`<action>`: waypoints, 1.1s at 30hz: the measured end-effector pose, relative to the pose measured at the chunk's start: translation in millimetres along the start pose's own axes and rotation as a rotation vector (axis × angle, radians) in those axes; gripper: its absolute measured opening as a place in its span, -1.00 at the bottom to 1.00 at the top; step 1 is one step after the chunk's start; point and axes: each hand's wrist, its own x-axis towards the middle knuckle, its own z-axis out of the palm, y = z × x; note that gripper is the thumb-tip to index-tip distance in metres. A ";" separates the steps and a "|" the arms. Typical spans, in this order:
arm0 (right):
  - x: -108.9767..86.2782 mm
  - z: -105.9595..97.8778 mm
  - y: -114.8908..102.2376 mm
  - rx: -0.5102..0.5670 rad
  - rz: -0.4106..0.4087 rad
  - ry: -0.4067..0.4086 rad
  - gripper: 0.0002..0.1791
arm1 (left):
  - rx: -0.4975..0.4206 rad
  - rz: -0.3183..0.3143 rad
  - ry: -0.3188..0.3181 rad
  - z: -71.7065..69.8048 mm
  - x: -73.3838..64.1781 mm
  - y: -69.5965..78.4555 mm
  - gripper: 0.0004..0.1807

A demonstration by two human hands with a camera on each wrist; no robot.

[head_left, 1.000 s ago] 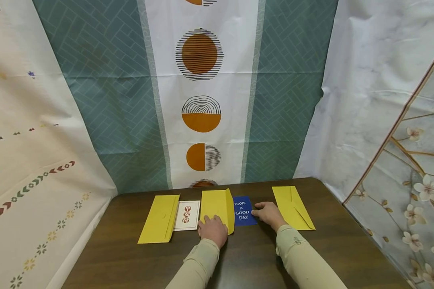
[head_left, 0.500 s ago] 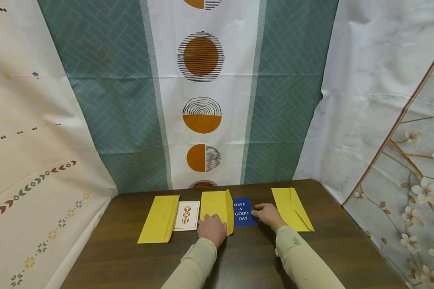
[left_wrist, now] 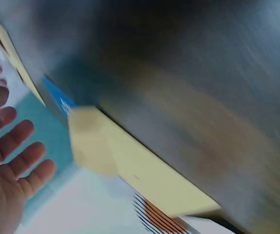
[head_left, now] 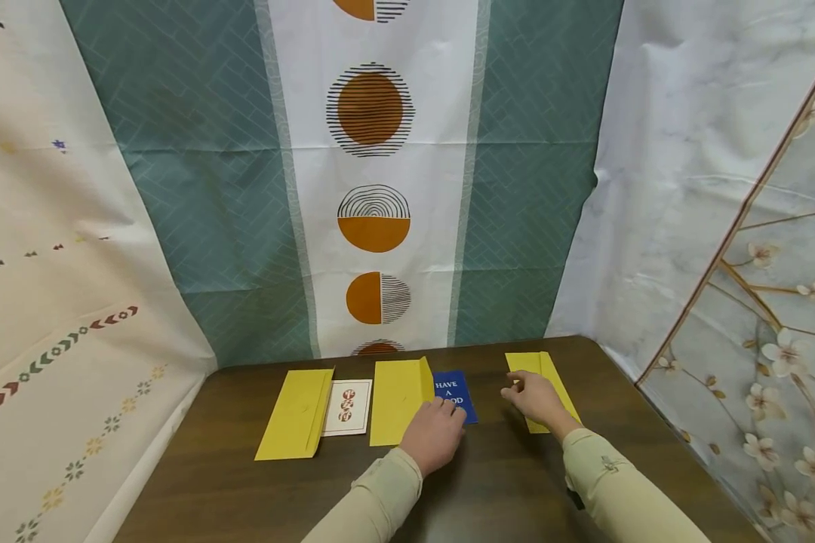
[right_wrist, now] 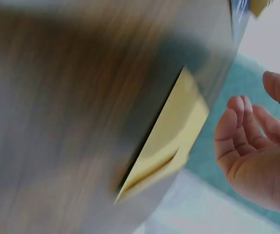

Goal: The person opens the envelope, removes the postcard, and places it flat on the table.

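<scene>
My left hand hovers at the lower part of a blue card lettered in white, hiding some of its words. In the left wrist view its fingers are loosely bent, with nothing between them. The card lies against the flap side of the middle yellow envelope. My right hand is over the left side of the right yellow envelope, covering part of it. Seen from the right wrist, the fingers are relaxed and hold nothing; this envelope lies apart from them.
Further left lie another yellow envelope and a white card with a red design, beside each other. All sit on a dark wooden table. Patterned cloths hang behind and at both sides.
My left hand has left the middle envelope and moved right to the blue card. My right hand has left the card's right edge and moved right, over the right envelope.
</scene>
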 end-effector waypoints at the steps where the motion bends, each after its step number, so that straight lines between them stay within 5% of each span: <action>1: -1.0 -7.6 8.0 -0.025 0.012 -0.001 -0.43 | -0.008 0.010 -0.024 0.0 0.8 6.5 -0.65; 7: -9.5 -41.1 60.8 -0.111 0.141 -0.038 -0.21 | -0.013 0.074 -0.106 8.6 2.7 41.4 -0.65; 13: -16.0 -41.5 84.1 -0.107 0.153 -0.066 -0.10 | -0.026 0.105 -0.143 12.9 8.8 66.6 -0.56; 20: -6.8 -24.8 76.2 -0.197 0.129 -0.050 -0.19 | -0.009 0.068 -0.159 20.8 17.5 83.4 -0.45; 33: -11.2 -10.4 45.5 -0.218 0.097 -0.056 -0.27 | -0.003 -0.011 -0.357 20.7 35.1 100.5 -0.18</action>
